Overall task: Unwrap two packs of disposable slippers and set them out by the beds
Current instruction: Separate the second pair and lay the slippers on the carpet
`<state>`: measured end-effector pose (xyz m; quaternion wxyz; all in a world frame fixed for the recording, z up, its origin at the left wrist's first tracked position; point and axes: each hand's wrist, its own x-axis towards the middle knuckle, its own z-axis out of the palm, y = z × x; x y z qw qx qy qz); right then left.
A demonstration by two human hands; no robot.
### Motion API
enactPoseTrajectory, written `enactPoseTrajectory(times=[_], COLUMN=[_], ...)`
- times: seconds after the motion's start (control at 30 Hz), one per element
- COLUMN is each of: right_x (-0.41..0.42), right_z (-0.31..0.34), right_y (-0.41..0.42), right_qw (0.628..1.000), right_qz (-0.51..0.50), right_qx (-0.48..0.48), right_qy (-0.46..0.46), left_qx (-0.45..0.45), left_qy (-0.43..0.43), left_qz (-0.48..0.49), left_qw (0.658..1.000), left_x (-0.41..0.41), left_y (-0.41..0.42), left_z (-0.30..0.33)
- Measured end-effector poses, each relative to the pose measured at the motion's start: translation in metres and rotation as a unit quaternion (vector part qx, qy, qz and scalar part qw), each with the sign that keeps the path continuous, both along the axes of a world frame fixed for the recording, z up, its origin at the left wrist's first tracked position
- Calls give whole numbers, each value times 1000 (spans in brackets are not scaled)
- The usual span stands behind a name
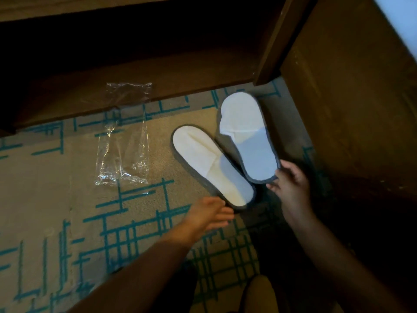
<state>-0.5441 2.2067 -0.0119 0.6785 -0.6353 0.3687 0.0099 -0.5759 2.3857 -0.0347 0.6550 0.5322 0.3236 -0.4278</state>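
White slippers lie on the carpet: my right grip pinches the heel of the right slipper. My left grip, fingers straight, touches the left slipper heel. Left of it lies clear wrapper.

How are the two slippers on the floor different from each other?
The left slipper lies out on the carpet, tilted; the right slipper lies closer to the brown wooden side and points straighter up. The right hand holds the right slipper's heel; the left hand has straight fingers at the left slipper's heel. They overlap in the middle. Both are white with a dark rim.
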Motion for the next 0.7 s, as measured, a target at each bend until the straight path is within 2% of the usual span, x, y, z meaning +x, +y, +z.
enactPoseTrajectory(times=[0.07, 0.1, 0.13, 0.2, 0.27, 0.33, 0.53, 0.6, 0.67, 0.7], right_x=[3, 4, 5, 6, 5, 3, 7, 7, 9, 8], right_z=[6, 9, 11, 13, 12, 9, 12, 10, 1, -4], right_y=[-3, -3, -4, -5, -8, -11, -12, -6, 0, 3], right_qw=[1000, 999, 999, 998, 995, 989, 971, 974, 972, 959], right_qz=[-1, 4, 15, 37, 63, 104, 177, 191, 221, 241], right_qx=[22, 32, 39, 51, 72, 103, 148, 106, -38, -139], right_qy=[4, 6, 9, 19, 25, 32, 63, 64, 66, 57], left_qx=[34, 52, 65, 54, 34, 32, 78, 100, 117, 124], left_qy=[-10, -30, -53, -72, -98, -137, -167, -182, -188, -184], left_qz=[-122, -131, -98, 43, 145, 167, 119, 109, 138, 169], left_qw=[992, 990, 992, 995, 984, 976, 976, 972, 965, 960], left_x=[-6, -3, 3, 26, 53, 77, 113, 115, 112, 109], left_y=[-5, -4, 0, 20, 46, 70, 106, 118, 131, 138], left_z=[4, 6, 8, 14, 22, 33, 57, 53, 50, 49])
